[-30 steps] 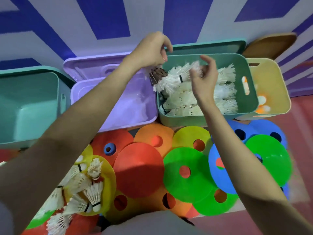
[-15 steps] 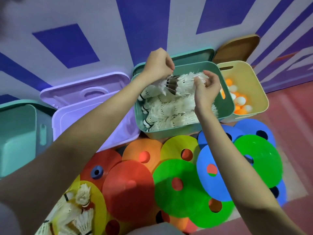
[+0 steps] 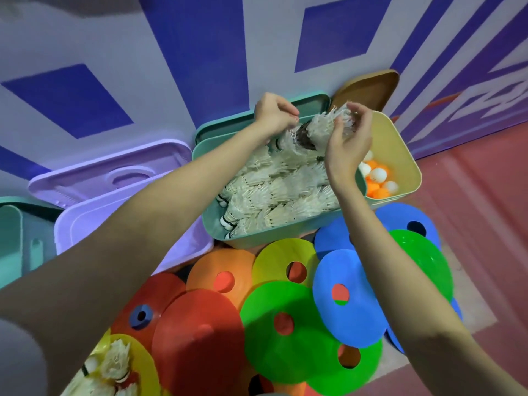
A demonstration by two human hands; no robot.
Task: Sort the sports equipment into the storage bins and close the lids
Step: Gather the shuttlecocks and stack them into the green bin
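Note:
Both of my hands are over the far end of a teal bin packed with white shuttlecocks. Between them is a row of nested shuttlecocks. My left hand pinches its left end with curled fingers, and my right hand grips its right end. More loose shuttlecocks lie on a yellow disc at the lower left.
A purple bin with its lid behind it stands left of the teal one, and another teal bin is further left. A yellow bin holds orange and white balls. Coloured flat discs cover the floor in front.
Both hands have lifted the row of shuttlecocks and carried it toward the far right corner of the teal bin. The view has swung to the left.

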